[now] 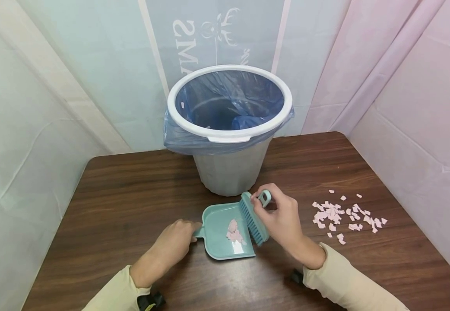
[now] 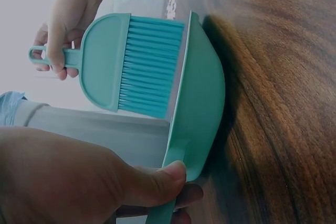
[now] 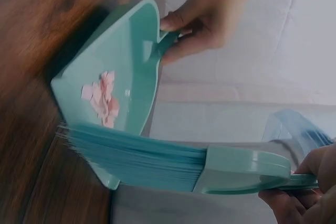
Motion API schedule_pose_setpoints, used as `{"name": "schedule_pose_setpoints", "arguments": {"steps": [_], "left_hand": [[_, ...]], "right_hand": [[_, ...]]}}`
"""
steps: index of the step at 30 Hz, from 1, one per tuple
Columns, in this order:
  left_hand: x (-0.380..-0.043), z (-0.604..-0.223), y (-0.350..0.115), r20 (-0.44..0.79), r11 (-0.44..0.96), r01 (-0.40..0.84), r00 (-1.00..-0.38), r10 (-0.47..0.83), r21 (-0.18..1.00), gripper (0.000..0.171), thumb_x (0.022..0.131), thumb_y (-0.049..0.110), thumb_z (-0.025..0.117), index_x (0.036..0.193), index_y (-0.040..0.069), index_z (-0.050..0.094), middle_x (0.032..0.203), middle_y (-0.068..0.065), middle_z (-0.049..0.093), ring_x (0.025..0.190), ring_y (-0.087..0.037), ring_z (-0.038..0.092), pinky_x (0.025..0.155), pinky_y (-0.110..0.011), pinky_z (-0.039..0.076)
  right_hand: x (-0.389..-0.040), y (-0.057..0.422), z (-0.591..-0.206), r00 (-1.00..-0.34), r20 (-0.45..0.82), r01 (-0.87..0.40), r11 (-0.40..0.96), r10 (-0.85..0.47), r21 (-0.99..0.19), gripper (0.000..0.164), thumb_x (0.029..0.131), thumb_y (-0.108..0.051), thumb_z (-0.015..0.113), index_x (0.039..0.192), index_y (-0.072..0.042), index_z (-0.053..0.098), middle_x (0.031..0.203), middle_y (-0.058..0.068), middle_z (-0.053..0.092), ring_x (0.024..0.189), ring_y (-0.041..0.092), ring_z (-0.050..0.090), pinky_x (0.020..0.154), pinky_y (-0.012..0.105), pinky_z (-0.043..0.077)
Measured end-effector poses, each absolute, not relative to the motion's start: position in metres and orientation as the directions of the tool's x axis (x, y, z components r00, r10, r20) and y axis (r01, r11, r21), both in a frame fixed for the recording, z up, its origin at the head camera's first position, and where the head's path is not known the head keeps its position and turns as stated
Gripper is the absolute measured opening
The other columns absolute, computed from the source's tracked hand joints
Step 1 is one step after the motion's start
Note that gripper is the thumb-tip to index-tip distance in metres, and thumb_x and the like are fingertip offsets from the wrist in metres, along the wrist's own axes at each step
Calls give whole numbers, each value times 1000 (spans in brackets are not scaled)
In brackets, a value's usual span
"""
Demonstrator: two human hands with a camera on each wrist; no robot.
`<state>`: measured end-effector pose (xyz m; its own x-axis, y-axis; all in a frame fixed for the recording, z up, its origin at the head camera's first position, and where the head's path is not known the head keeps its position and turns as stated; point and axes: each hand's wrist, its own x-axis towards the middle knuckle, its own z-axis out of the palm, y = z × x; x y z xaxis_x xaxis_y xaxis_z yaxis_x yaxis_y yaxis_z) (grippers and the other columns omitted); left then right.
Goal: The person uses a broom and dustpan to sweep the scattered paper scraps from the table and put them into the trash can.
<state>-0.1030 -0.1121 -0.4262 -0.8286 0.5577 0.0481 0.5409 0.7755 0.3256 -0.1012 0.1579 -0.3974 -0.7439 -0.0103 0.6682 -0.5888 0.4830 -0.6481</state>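
1. Currently, the left hand point(image 1: 174, 239) holds the dustpan point(image 1: 218, 216) by its short handle point(image 1: 199, 233), with thumb and fingers clamped on it.
2. That green dustpan sits near the middle of the brown table point(image 1: 131, 185), handle to the left and flat edge to the right.
3. Inside it lies a small clump of pale pink paper scraps point(image 1: 233, 231), a little right of centre.
4. The right hand point(image 1: 281, 214) grips the brush point(image 1: 254, 220), its thumb and fingers closed around the looped handle point(image 2: 72, 57).
5. Teal bristles point(image 2: 149, 66) point down and slant across the dustpan's right edge, just beside the clump; whether their tips touch the pan is hard to tell.
6. Well apart, on the right side of the table, a loose scatter of pale bits point(image 1: 331, 214) lies on the wood.
7. Just beyond the brush and dustpan stands a light grey bin point(image 1: 230, 172) with a white rim point(image 1: 229, 134); a blue liner point(image 1: 180, 142) folds over its outside.
8. Pale fabric point(image 1: 93, 65) hangs at the left, right and far sides, with white lettering point(image 1: 186, 41) on the far one.
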Motion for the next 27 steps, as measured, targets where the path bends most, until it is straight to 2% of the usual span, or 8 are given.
{"name": "schedule_pose_setpoints", "arguments": {"steps": [10, 21, 27], "left_hand": [[-104, -425, -112, 42, 777, 538, -830, 557, 328, 33, 81, -3, 80, 75, 16, 54, 78, 1, 68, 79, -19, 70, 62, -35, 57], [-103, -427, -113, 36, 771, 535, -828, 559, 345, 31, 81, -4, 79, 76, 16, 57, 78, 3, 68, 78, -16, 68, 62, -33, 56], [-102, -429, -115, 35, 780, 521, -839, 544, 347, 25, 82, -2, 80, 84, 15, 62, 83, 0, 70, 80, -20, 68, 65, -38, 56]], "right_hand": [[-104, 168, -400, -752, 659, -566, 516, -3, -643, 26, 82, 13, 75, 94, -8, 64, 86, 3, 73, 71, 13, 70, 56, 16, 54], [-104, 189, -405, -758, 653, -531, 571, 12, -626, 25, 81, 13, 75, 94, -5, 64, 87, 4, 73, 74, 14, 70, 60, 16, 55], [-102, 213, -406, -769, 637, -484, 595, 62, -642, 25, 81, 16, 74, 94, -2, 63, 85, 9, 74, 75, 3, 68, 59, 14, 55]]}}
